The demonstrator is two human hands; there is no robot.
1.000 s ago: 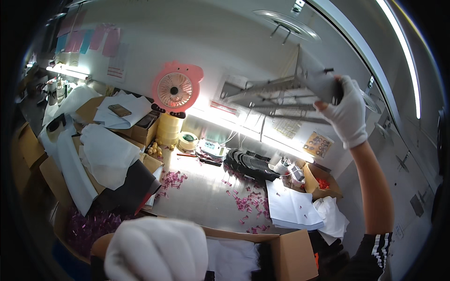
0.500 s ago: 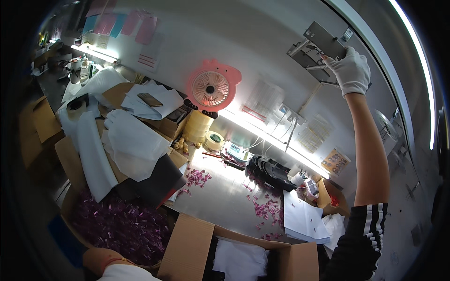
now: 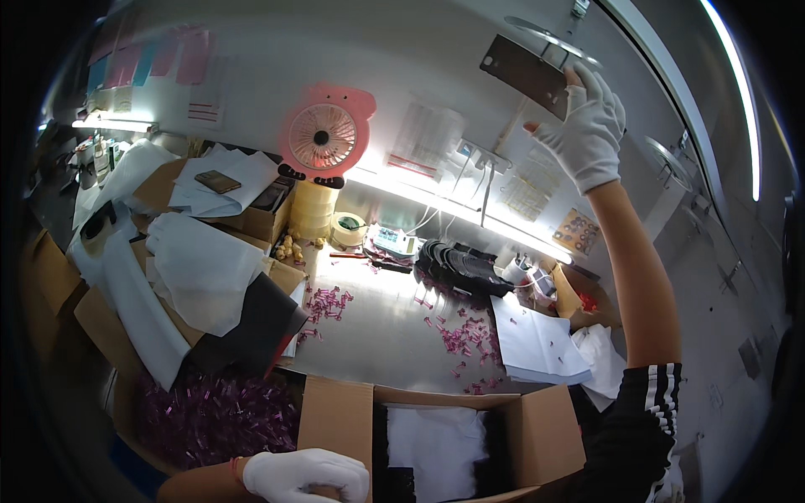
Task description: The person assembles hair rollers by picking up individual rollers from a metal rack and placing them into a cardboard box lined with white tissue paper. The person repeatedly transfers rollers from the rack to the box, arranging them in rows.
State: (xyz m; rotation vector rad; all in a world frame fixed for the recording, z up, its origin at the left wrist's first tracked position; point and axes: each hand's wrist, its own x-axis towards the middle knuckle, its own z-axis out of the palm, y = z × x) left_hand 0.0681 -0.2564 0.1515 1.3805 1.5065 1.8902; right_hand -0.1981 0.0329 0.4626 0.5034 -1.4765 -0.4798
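Observation:
High at the upper right, my right hand, in a white glove with bare fingertips, is raised with thumb and fingers apart. Its index fingertip is at the right edge of a dark flat plate, which sits under a round metal rim by the wall. Whether they touch, I cannot tell. At the lower edge, my gloved left hand is curled beside the left flap of an open cardboard box. What its fingers hold, if anything, is hidden. White sheet material and black pieces lie inside the box.
A heap of purple translucent plastic pieces fills a container at lower left. Similar pieces lie scattered on the metal table. Behind are a pink fan, tape rolls, black curved parts and white paper.
My view has turned and shifted. My right hand's fingers have spread from around the metal fixture. My left hand has moved right, from above the purple pieces to the box.

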